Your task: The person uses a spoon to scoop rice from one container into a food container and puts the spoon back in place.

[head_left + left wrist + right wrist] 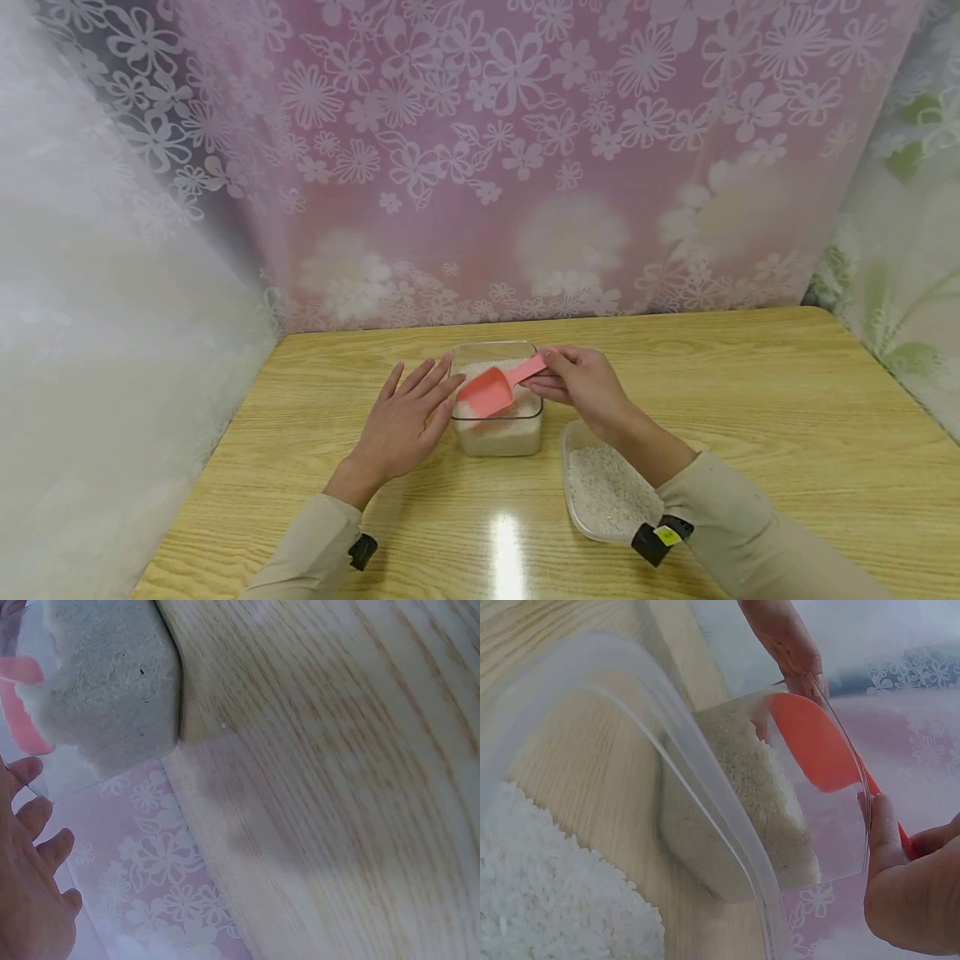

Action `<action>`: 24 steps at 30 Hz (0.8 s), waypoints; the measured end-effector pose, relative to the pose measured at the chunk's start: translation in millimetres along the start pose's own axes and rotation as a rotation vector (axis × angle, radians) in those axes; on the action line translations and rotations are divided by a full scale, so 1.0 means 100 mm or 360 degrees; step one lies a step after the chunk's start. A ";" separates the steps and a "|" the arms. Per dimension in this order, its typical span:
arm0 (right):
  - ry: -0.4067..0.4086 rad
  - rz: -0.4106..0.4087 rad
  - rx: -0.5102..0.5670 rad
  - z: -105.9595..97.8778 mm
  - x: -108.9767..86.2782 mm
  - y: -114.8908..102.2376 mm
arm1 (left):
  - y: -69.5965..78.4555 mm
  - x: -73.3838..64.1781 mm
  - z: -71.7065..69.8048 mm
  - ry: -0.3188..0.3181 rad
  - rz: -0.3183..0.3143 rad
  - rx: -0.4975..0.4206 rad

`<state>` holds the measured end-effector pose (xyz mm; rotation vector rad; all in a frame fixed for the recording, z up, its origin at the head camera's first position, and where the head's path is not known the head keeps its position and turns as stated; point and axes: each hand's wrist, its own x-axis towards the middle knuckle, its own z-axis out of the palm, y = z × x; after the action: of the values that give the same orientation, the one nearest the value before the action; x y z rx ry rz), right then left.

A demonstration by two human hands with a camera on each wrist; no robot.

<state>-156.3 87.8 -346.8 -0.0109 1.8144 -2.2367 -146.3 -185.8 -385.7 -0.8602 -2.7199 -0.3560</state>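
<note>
A pink scoop (pixel 486 392) tilts down into a clear square container (pixel 498 448) of rice, with its bowl over the grains. My right hand (pixel 588 387) pinches the scoop's handle above the container's right side. At the left rim lies my left hand (pixel 405 425), its fingers spread and fairly straight, fingertips at the edge. In the right wrist view the scoop (pixel 814 742) shows through the clear wall, above the sloping rice (pixel 750 787). The left wrist view shows the left fingers (pixel 54 851) beside the container's corner.
A second translucent container (pixel 573 508) of white rice (pixel 611 492) stands nearer me on the right, partly under my right forearm. Both stand on a wood-grain table (pixel 300 417). Floral curtains (pixel 480 167) hang behind and at both sides.
</note>
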 end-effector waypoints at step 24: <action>-0.0019 0.0121 0.0451 -0.29 -0.09 0.00 | 0.00 0.00 0.02 0.0013 0.0008 -0.0052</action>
<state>-152.9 117.9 -352.1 0.0964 1.4512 -2.4110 -146.3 -185.1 -387.2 -0.8723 -2.7110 -0.4030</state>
